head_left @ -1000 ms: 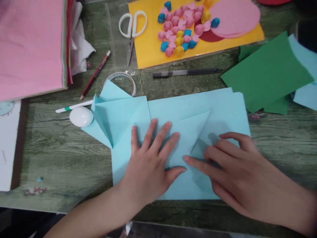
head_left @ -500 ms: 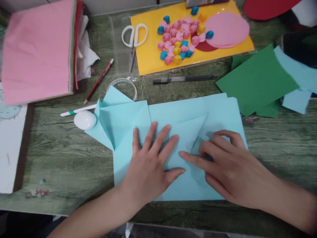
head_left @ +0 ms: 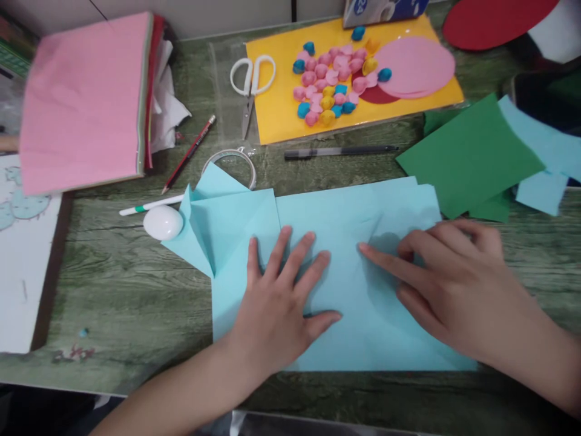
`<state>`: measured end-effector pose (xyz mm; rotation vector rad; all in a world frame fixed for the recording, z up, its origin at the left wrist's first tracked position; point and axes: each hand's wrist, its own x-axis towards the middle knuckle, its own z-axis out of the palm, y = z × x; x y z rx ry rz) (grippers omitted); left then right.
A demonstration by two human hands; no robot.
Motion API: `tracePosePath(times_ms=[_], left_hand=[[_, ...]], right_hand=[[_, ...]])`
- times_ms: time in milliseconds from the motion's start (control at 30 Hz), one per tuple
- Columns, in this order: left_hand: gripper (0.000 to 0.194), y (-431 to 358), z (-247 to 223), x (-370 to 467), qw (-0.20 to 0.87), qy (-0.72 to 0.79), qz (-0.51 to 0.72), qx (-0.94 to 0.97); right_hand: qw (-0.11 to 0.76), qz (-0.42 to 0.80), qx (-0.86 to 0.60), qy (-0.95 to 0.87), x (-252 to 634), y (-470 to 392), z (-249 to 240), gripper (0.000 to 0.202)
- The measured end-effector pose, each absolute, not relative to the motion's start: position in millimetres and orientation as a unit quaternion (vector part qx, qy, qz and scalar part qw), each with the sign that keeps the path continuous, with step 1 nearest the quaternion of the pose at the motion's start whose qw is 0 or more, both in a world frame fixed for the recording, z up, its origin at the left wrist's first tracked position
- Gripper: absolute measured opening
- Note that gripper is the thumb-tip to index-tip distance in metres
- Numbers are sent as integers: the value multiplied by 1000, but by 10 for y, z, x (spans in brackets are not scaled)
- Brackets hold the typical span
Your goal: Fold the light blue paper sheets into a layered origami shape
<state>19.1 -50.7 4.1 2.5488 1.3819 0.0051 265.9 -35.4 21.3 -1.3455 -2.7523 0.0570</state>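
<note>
Large light blue sheets (head_left: 336, 339) lie at the middle front of the green wood-grain table. My left hand (head_left: 281, 297) rests flat on them, fingers spread. To its right, my right hand (head_left: 449, 278) has its index fingertip on the blue paper, near a faint crease; its other fingers are curled, and nothing shows in them. A folded light blue piece (head_left: 231, 224) lies over the left end of the sheets, beyond my left fingertips. Against its left side is a white egg-shaped object (head_left: 163, 222), with a white marker (head_left: 152, 204) just behind.
White scissors (head_left: 252, 79) and a yellow sheet (head_left: 281, 124) with small coloured pieces lie at the back. Nearer are a black pen (head_left: 340, 152), a pencil (head_left: 188, 155) and a tape roll (head_left: 252, 166). Pink paper (head_left: 86, 103) is left, green paper (head_left: 472, 157) right.
My right hand has moved right and slightly up. The blue flap that stood folded over beside it now lies flat, widening the sheet toward the right. My left hand has stayed on the paper.
</note>
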Motion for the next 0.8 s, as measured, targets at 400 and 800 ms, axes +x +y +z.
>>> tracePosePath(times_ms=[400, 800], left_hand=[[66, -500, 49, 193, 125, 470, 8, 873], [61, -527, 24, 201, 127, 462, 16, 878]], right_hand=[[50, 55, -442, -894, 2707, -265, 124, 47], [43, -45, -520, -852, 2865, -123, 50, 41]])
